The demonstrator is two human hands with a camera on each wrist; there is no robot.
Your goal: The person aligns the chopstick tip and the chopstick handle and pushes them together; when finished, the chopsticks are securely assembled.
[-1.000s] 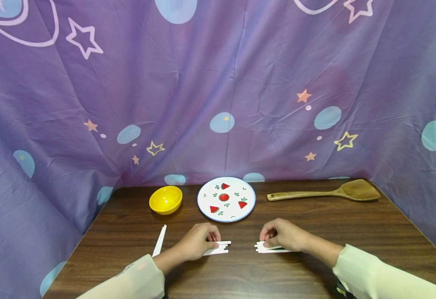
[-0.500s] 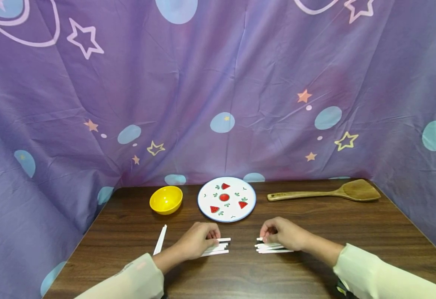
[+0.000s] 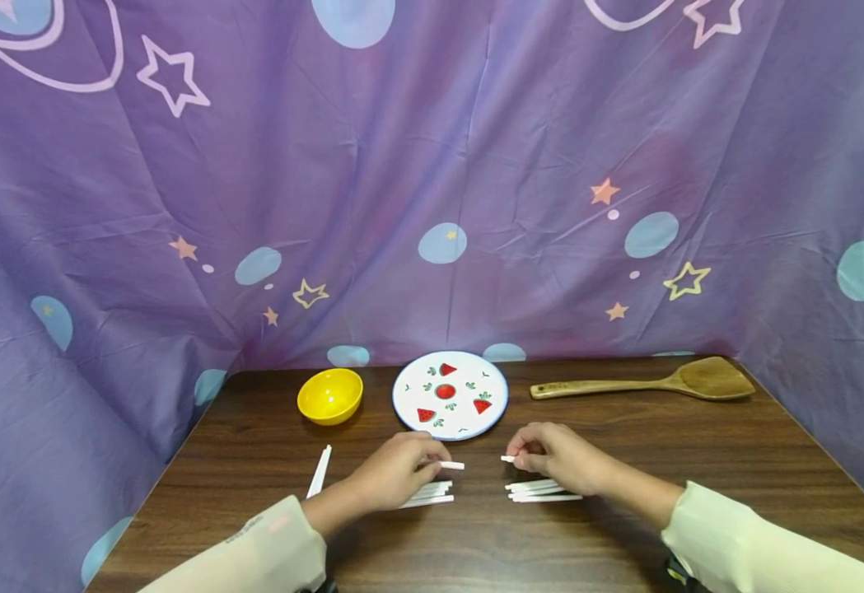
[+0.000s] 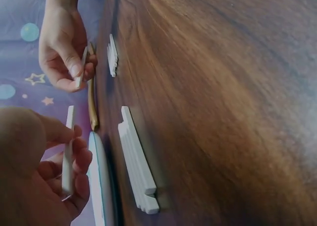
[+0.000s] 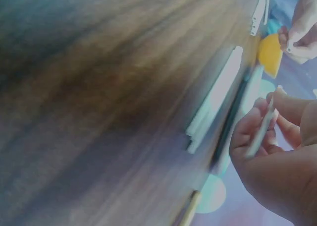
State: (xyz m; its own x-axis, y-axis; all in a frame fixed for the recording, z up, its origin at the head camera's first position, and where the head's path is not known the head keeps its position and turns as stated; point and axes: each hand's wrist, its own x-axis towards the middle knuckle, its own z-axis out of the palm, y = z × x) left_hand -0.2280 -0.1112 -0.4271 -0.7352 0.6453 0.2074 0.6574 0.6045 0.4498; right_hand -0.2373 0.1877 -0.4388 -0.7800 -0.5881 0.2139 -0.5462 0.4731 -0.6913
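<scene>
White stick (image 4: pixel 68 156), squared along its edges: your left hand (image 3: pixel 402 469) pinches it between thumb and fingers, raised clear of the table (image 3: pixel 624 535) on the near side of the plate (image 3: pixel 417 399). Your right hand (image 3: pixel 558 455) pinches a second stick (image 5: pixel 261 129) likewise, nearer you than the plate and off to its right. The two sticks stand apart, with a gap between your hands.

Expect each stick to be light, stiff and a little slippery, since the faces look smooth; something so thin might snap if you bend it. Your best hold is probably near the middle, thumb against one flat face and fingertips against the other, so neither end droops.

Nearer you than the plate lie two groups of similar sticks, the left bundle (image 3: pixel 432 494) partly behind your left hand and the right bundle (image 3: pixel 543 492) below your right hand. More loose sticks (image 3: pixel 319 471) slant farther out, to the plate's near left. Left of the plate sits a yellow bowl (image 3: pixel 330 397); right of it lies a wooden spatula (image 3: pixel 713 377).

You'll find no readable brand: the spatula handle's small marks and the left sleeve's (image 3: pixel 272 539) faint dark print are too unclear, while the plate shows only watermelon pictures.
</scene>
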